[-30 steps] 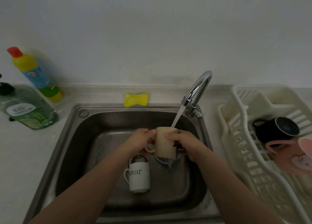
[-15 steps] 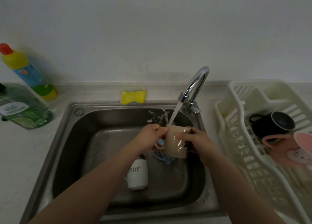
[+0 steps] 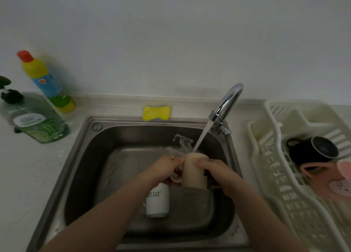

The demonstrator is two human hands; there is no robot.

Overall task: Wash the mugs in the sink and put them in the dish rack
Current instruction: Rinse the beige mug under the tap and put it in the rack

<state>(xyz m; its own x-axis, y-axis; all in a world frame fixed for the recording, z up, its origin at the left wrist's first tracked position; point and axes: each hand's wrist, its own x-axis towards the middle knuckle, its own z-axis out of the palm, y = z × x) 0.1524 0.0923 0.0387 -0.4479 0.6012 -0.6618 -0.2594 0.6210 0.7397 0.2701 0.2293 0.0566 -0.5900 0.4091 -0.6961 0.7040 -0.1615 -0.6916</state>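
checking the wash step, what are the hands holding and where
Both hold the beige mug under the tap: left hand at its handle, right hand around its side.

Pink mug (image 3: 330,179) cropped; white mug (image 3: 157,200) part-hidden.

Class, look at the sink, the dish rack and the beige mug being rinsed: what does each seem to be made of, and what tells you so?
Sink: stainless steel, brushed, with dull grey reflections. Dish rack: cream moulded plastic, judging by its slotted ribs and soft matte look. Beige mug: probably glazed ceramic, smooth and opaque, though plastic cannot be ruled out.
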